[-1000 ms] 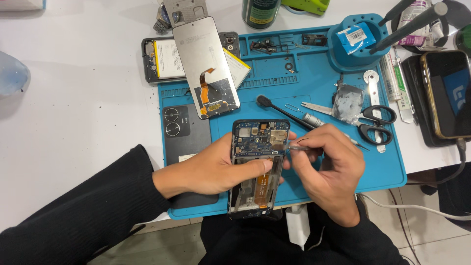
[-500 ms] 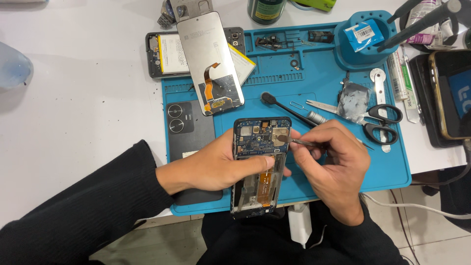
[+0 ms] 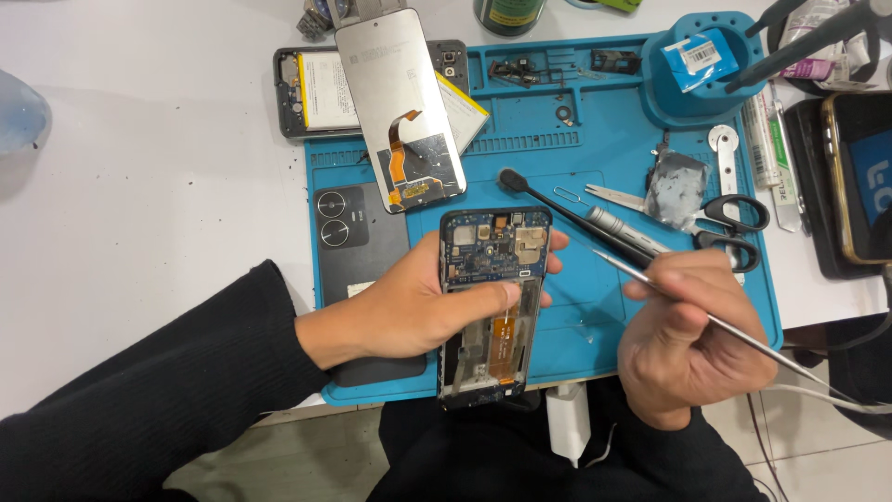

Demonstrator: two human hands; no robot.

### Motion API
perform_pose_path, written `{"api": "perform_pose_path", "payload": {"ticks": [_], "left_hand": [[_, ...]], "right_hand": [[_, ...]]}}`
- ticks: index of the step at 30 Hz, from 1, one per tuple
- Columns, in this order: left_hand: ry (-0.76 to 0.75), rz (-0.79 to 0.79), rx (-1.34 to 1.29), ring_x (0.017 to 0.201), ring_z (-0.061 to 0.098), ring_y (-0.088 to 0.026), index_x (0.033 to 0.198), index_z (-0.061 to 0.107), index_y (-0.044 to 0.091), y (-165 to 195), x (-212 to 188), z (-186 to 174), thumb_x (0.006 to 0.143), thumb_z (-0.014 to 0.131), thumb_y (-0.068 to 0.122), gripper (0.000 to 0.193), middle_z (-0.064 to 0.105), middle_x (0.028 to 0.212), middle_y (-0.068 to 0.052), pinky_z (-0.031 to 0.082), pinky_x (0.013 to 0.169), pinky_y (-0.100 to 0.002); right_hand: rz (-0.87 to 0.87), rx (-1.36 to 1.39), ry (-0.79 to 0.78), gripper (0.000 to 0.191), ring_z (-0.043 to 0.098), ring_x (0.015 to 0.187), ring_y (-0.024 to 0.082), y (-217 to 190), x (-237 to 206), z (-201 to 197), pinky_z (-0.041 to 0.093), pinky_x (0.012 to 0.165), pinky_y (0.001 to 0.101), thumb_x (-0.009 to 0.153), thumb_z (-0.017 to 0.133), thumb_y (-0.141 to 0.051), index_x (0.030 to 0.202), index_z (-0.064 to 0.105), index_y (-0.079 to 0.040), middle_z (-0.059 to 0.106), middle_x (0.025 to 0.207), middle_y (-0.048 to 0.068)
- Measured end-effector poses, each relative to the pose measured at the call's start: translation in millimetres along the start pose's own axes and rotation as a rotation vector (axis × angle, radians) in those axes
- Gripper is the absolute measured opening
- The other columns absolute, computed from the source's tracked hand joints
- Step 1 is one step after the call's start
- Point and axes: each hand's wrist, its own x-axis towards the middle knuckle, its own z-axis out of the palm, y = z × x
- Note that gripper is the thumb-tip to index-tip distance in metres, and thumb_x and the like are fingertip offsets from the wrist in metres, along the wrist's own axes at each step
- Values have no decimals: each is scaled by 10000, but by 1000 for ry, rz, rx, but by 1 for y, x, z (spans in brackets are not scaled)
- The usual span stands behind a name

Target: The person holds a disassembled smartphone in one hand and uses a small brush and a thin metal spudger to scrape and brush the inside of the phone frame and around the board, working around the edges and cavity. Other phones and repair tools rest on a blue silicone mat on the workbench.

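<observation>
My left hand (image 3: 409, 311) grips the opened phone (image 3: 491, 302), long axis twelve-to-six, while my right hand (image 3: 688, 344) at three o'clock pinches what looks like tweezers (image 3: 650, 284), tip toward it.

The left hand (image 3: 409, 311) covers the left edge and part of the middle of the opened phone (image 3: 492, 302), so what its grip presses there is hidden. The thin metal tool (image 3: 706, 321) passes behind the right hand (image 3: 688, 349). At the right edge a second phone (image 3: 859, 177) is cut off. Along the top edge a dark jar (image 3: 508, 14) is cropped. Small parts in the blue mat's (image 3: 595, 139) upper tray are too small to tell.
</observation>
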Motion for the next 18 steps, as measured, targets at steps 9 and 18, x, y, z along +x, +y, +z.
{"api": "perform_pose_path", "payload": {"ticks": [9, 18], "left_hand": [[99, 2, -42, 1172, 684, -245, 1478, 493, 9, -10, -2, -10, 1022, 602, 111, 480, 615, 1351, -130, 580, 1040, -404], [95, -47, -36, 1227, 643, -254, 1514, 427, 23, -10, -4, -10, 944, 610, 71, 601, 578, 1360, -120, 535, 1077, -418]], "right_hand": [[81, 11, -54, 257, 725, 813, 262, 0, -5, 2, 628, 690, 319, 1123, 715, -190, 1168, 697, 62, 720, 959, 234], [111, -51, -87, 246, 754, 814, 281, -8, -3, 6, 631, 717, 309, 1105, 743, -172, 1153, 717, 67, 730, 941, 235]]}}
